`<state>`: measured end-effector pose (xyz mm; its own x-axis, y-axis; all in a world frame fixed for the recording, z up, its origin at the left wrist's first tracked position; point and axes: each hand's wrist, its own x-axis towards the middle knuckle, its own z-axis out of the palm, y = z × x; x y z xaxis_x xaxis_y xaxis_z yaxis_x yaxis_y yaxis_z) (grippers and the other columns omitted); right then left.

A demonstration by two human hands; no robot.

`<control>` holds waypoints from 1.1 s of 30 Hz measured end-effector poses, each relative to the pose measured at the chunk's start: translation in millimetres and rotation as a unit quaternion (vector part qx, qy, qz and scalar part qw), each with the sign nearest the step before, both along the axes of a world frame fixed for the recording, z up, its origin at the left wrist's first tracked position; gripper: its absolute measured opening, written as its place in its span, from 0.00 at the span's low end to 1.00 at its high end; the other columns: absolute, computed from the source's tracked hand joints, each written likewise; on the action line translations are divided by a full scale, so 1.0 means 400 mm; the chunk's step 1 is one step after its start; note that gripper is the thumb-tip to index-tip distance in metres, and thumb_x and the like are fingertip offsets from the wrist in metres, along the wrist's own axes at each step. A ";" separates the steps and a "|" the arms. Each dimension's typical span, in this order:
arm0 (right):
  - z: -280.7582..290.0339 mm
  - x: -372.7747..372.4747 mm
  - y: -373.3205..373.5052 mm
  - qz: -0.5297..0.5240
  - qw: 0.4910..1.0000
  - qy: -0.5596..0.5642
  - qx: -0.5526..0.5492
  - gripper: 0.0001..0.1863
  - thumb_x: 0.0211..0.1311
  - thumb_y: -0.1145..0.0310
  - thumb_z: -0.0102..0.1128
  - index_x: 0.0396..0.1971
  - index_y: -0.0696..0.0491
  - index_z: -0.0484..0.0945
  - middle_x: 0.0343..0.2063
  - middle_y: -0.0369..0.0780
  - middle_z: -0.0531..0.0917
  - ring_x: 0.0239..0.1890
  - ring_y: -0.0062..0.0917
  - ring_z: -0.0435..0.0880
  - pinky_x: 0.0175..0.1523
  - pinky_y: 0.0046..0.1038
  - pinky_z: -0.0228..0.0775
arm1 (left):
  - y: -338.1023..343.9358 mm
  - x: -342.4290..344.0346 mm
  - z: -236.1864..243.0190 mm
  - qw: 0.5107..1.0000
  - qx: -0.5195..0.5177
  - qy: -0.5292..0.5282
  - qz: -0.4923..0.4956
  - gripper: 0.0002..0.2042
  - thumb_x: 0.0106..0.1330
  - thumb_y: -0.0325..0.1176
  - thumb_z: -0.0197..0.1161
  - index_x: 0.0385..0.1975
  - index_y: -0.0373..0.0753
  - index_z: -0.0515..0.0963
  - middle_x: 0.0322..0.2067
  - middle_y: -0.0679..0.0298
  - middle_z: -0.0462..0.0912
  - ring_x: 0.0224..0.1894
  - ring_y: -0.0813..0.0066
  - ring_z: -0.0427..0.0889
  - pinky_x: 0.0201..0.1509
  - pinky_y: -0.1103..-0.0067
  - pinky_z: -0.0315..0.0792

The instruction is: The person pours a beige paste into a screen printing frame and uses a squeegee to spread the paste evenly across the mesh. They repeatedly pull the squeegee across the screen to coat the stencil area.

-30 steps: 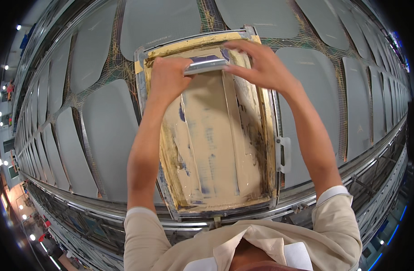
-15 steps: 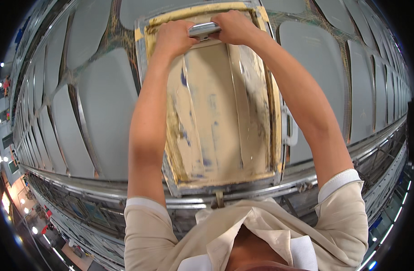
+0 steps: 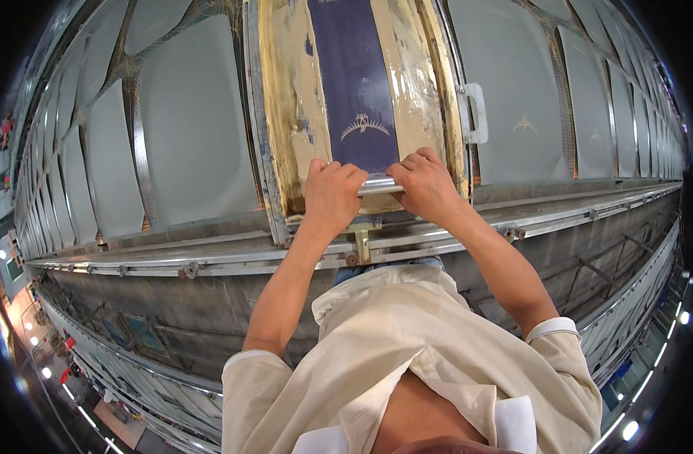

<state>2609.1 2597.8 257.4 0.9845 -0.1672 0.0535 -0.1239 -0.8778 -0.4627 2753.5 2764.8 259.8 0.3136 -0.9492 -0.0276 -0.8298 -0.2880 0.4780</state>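
Observation:
Both hands are closed on a metal-handled squeegee (image 3: 378, 184) at the near end of a screen printing frame (image 3: 256, 113). My left hand (image 3: 333, 194) wraps its left end and my right hand (image 3: 429, 184) its right end. Beyond the squeegee, a purple-blue strip of mesh (image 3: 358, 91) shows a pale arched emblem (image 3: 364, 127). Wet beige ink (image 3: 289, 83) lies along both sides of the strip. The squeegee's blade is hidden below its handle and my fingers. The frame's far end is outside the view.
Grey cut panels (image 3: 187, 129) lie in rows on the long table to both sides; some on the right carry a faint emblem. A white handle (image 3: 476, 113) sticks out from the frame's right side. A metal rail (image 3: 165, 257) runs along the table's near edge.
My hands have drawn the squeegee from the frame's far end to its near end. The beige ink over the middle has been wiped away, baring the purple-blue strip and emblem.

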 end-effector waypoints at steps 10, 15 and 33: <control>-0.014 0.556 -0.495 -0.016 0.998 -0.024 -0.052 0.13 0.51 0.63 0.75 0.31 0.52 0.81 0.23 0.47 0.83 0.31 0.46 0.84 0.40 0.46 0.76 | -0.496 0.565 -0.020 0.992 -0.064 -0.110 0.002 0.08 0.51 0.34 0.71 0.31 0.48 0.84 0.29 0.62 0.85 0.35 0.56 0.83 0.43 0.62 0.71; -0.057 0.806 -0.754 -0.019 0.997 -0.021 -0.070 0.13 0.51 0.62 0.74 0.35 0.51 0.83 0.26 0.47 0.85 0.34 0.47 0.85 0.40 0.43 0.77 | -0.740 0.800 -0.032 0.978 -0.040 -0.204 0.006 0.13 0.53 0.42 0.73 0.38 0.50 0.86 0.32 0.58 0.87 0.37 0.56 0.85 0.48 0.64 0.74; -0.058 0.390 -0.359 0.003 0.999 -0.015 -0.041 0.10 0.44 0.69 0.71 0.26 0.53 0.79 0.22 0.46 0.83 0.31 0.45 0.85 0.39 0.44 0.76 | -0.355 0.389 -0.055 0.998 -0.052 -0.021 0.014 0.08 0.49 0.33 0.71 0.31 0.49 0.85 0.28 0.62 0.86 0.35 0.58 0.84 0.45 0.65 0.71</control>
